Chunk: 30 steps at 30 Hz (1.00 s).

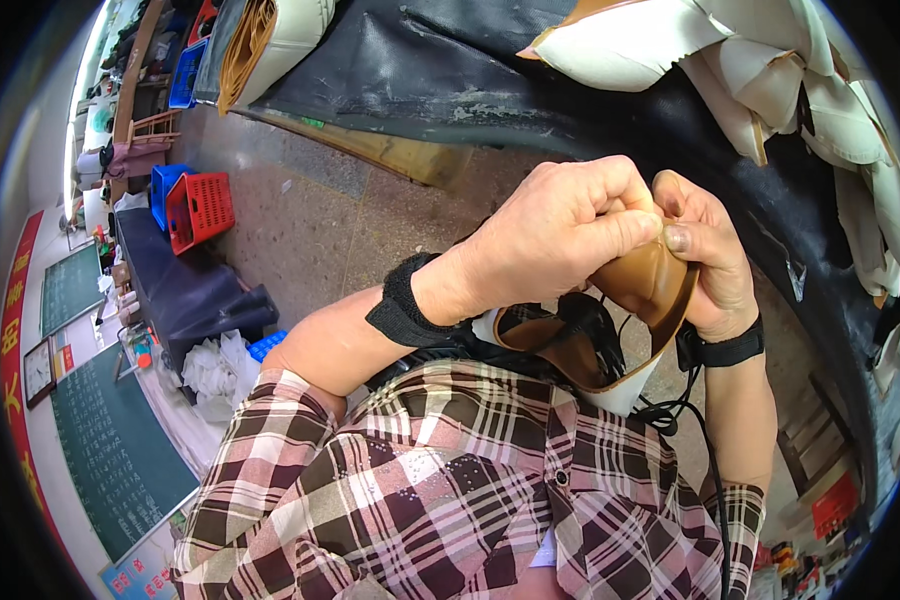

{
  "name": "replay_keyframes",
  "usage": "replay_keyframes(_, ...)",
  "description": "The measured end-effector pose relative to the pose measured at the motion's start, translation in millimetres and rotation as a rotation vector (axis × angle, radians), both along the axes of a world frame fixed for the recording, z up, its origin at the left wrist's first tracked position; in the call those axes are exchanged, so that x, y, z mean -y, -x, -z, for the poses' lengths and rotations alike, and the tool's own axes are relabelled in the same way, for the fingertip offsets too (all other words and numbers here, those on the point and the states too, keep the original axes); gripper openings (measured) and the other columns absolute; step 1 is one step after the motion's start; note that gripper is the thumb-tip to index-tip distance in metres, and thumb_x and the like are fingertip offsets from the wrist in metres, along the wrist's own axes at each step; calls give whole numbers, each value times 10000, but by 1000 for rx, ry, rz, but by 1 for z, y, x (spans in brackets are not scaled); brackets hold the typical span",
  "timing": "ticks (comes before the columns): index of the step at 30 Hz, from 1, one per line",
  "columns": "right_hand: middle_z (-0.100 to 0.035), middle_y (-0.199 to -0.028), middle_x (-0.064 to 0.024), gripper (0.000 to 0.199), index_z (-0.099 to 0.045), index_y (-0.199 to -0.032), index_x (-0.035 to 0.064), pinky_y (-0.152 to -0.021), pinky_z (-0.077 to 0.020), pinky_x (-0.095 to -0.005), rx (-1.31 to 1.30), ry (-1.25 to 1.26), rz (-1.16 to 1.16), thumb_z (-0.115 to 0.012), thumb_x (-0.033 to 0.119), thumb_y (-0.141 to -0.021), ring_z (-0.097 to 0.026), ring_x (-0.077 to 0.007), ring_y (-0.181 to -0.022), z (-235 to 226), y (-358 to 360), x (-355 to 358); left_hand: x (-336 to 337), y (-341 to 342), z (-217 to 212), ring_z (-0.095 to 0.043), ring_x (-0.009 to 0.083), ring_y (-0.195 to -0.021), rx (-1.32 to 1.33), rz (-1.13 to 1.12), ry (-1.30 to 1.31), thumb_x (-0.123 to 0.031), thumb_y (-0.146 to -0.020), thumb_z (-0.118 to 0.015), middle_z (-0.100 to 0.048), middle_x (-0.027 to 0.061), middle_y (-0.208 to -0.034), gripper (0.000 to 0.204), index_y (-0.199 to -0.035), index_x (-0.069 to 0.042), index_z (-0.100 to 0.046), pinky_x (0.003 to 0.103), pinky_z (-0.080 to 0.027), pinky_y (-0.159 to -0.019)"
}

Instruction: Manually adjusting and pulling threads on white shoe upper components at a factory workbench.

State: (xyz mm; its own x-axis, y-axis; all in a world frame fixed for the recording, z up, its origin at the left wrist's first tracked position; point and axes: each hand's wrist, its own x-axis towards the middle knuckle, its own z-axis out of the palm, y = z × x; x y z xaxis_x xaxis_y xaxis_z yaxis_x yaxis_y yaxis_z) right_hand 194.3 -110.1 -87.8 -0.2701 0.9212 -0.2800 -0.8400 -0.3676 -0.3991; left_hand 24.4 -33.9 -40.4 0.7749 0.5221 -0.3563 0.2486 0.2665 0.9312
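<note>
Shoe upper (642, 300), tan, is held up at chest height, left hand (560, 235) and right hand (710, 260) pinching its rim, apparently mid-job, while cream pieces (820, 90) still wait on the black bench (450, 70).

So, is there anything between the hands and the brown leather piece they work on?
Nothing visible. The left hand and the right hand both grip the brown leather piece directly at its upper edge, fingertips pressed on it. The black cable hangs below it, clear of the grip.
</note>
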Motion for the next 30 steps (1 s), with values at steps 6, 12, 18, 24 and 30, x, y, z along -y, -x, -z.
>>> replay_keyframes(6,-616,-827,0,289,-534,-971,47,-669,-477,-179,213,0,-100,-722,20,-754,-589,-55,-730,-13,-10,1,5,4,5,-451,6,-670,14,-75,203,-116,-914,-574,-528,-57,-760,78,-895,-42,-561,172,-375,-580)
replay_keyframes(12,-650,-846,-35,301,-523,-941,54,-658,-491,-189,349,-114,-92,-732,-13,-736,-609,-66,-745,-28,-10,0,12,10,-8,-521,40,-683,68,-59,4,-106,-888,-600,-576,-23,-761,79,-883,-29,-584,201,-423,-602)
replay_keyframes(18,-662,-800,-52,174,-619,-960,-34,-627,-488,-204,790,-252,-227,-667,65,-825,-601,-75,-693,-57,-14,-5,9,18,-13,-593,161,-649,78,-49,-574,-71,-826,-638,-606,67,-742,52,-821,-22,-623,264,-467,-588)
replay_keyframes(24,-630,-704,-40,80,-640,-797,-21,-570,-463,-214,1174,-349,-214,-622,52,-825,-565,-67,-628,-80,0,-15,1,23,-12,-591,178,-644,64,-53,-752,-64,-821,-643,-606,68,-737,47,-811,-27,-615,267,-466,-585)
replay_keyframes(30,-575,-639,-20,76,-592,-734,-1,-500,-408,-212,1235,-474,-122,-597,27,-804,-505,-55,-556,-58,4,-18,-5,21,-5,-592,173,-640,101,-33,-729,-63,-828,-636,-609,70,-738,53,-807,-27,-603,264,-469,-596)
